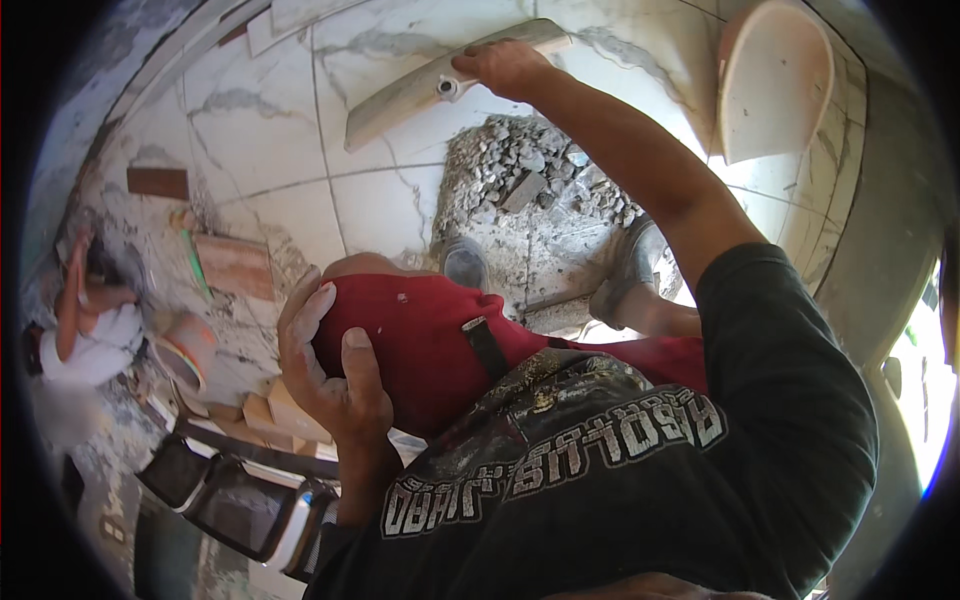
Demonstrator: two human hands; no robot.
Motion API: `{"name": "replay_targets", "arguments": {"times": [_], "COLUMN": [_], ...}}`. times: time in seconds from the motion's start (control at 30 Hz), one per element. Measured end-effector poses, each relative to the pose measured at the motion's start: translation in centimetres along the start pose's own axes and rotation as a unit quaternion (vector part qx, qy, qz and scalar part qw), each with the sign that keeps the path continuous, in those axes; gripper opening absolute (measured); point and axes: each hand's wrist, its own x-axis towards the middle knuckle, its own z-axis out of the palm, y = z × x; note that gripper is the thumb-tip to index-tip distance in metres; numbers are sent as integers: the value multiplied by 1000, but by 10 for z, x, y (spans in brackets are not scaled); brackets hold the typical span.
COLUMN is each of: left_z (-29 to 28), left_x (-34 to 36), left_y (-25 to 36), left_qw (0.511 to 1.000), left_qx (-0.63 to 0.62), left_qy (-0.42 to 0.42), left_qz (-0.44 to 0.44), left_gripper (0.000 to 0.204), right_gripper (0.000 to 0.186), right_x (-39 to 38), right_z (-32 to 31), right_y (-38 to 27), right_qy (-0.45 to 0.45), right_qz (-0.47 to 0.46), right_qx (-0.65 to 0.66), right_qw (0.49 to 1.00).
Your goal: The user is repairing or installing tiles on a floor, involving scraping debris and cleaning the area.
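At the far side of the floor, my right hand (505, 68) is closed on a long, grey, flat board (400, 103). A small pale round fitting (448, 88) with a dark hole sticks up from it beside my fingers. On the near side of the board lies a heap of grey rubble (530, 165), broken chips and dust, just beyond my shoes. My left hand (335, 365) is open by my knee in red shorts, thumb and fingers apart and curved, nothing in it. Pale dust coats its fingertips.
A pale curved panel (775, 85) stands at the far right. Reddish tile pieces (235, 266) and a green-handled tool (193, 258) lie left. A bucket (186, 350), cardboard boxes (280, 415) and a black-framed rack (240, 505) sit nearer. Another person (95, 330) crouches at the left edge.
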Motion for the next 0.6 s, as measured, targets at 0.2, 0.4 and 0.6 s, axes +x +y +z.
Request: {"name": "replay_targets", "arguments": {"times": [0.2,0.4,0.6], "left_z": [-8,-17,-10], "left_x": [-25,-70,-143], "left_y": [21,39,82], "left_qw": [996,978,943], "left_qx": [-2,37,59], "left_qy": [79,172,249], "left_qz": [-50,-113,-211], "left_gripper": [34,32,32], "right_gripper": [39,29,34], "right_x": [-49,-99,-7], "right_z": [14,12,-12], "right_y": [-27,-23,-90], "right_qy": [-87,-157,-76], "right_qz": [-170,-199,-248], "right_qx": [-24,-3,28], "right_qw": [981,967,965]}}
